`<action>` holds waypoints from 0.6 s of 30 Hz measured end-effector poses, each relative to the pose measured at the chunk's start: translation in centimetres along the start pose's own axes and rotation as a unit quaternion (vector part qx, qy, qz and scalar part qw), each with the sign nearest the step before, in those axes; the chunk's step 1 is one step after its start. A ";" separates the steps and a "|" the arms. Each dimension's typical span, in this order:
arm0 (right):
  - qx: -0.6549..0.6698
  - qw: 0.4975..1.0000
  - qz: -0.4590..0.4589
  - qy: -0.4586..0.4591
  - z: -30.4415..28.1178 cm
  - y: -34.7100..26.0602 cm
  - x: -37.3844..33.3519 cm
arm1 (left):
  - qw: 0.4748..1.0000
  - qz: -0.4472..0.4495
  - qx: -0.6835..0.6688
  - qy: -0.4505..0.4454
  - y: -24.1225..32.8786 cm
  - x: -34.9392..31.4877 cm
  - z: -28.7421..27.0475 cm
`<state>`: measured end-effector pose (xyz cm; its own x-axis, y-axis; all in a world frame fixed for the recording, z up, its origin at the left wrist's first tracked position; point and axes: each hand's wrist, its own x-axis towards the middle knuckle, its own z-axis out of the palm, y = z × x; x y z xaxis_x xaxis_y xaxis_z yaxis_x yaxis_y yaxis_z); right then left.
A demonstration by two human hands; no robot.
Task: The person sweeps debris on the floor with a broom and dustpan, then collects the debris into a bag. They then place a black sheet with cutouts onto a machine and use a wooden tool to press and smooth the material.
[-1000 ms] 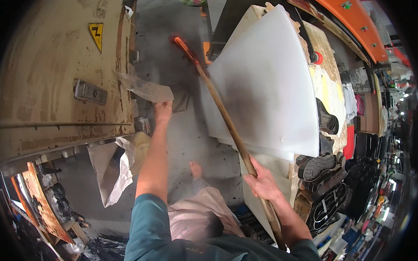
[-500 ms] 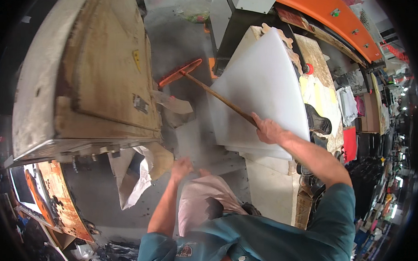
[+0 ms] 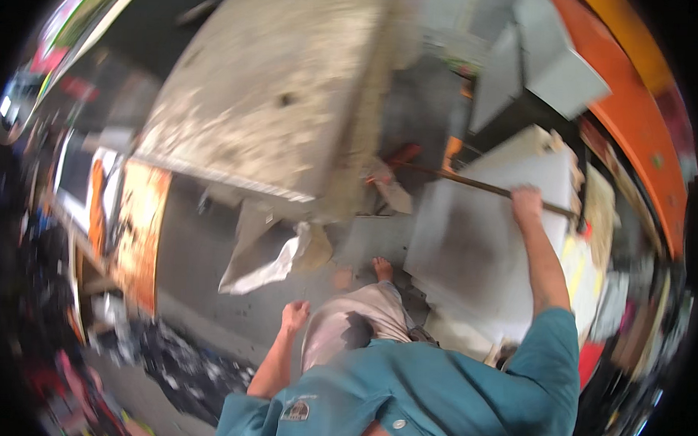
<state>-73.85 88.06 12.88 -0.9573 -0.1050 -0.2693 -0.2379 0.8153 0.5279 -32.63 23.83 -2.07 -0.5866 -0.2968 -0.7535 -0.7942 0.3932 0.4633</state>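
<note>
My right hand [image 3: 526,203] is wrapped round the wooden handle of a push broom [image 3: 473,181], above a stack of white sheets [image 3: 471,253]. From my fist the handle runs left to the broom's red-orange head, blurred and partly hidden beside a large worn cabinet-like box [image 3: 246,91]. The other end of the handle sticks out a little to the right. My left hand [image 3: 296,315] hangs low beside my left leg, its fingers curled in, and nothing shows in it. An open paper sack [image 3: 274,258] lies in front of that hand.
An orange machine panel [image 3: 636,143] and a grey metal housing [image 3: 558,60] rise at the far right. A brown-stained board [image 3: 142,238] stands at left. Black plastic sheeting [image 3: 179,358] lies on the floor at lower left. A bare foot [image 3: 382,267] shows ahead of my legs.
The view has swung left, shifting the scene rightward and blurring it. The broom handle now lies flatter across the picture, still in my right hand, which has moved farther out. My left hand is lower.
</note>
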 end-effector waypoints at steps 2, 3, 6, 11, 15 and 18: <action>0.019 1.000 -0.019 -0.007 0.4 2.3 2.6 | 0.999 -0.027 0.000 0.030 1.1 -1.7 1.9; 0.022 0.997 -0.062 0.036 0.3 4.2 3.2 | 0.998 -0.045 -0.023 0.046 2.1 -2.3 3.2; 0.014 0.988 -0.116 0.101 -0.6 8.2 6.7 | 0.997 -0.012 -0.044 0.057 5.8 -4.8 7.1; -0.103 0.986 -0.123 0.050 -0.4 7.8 8.5 | 0.993 0.023 -0.104 0.052 10.9 -8.1 11.2; -0.075 0.991 -0.107 0.006 -1.4 5.8 9.1 | 0.985 -0.001 -0.157 0.065 10.0 -9.7 12.0; -0.104 0.984 -0.141 -0.007 -2.9 5.6 9.0 | 0.977 -0.045 -0.172 0.114 7.4 -10.3 12.5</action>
<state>-84.23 90.01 15.76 -0.8461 -0.3023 -0.4390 -0.5244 0.6195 0.5842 -30.46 40.67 3.28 -0.5008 -0.5184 -0.6931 -0.8275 0.0521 0.5590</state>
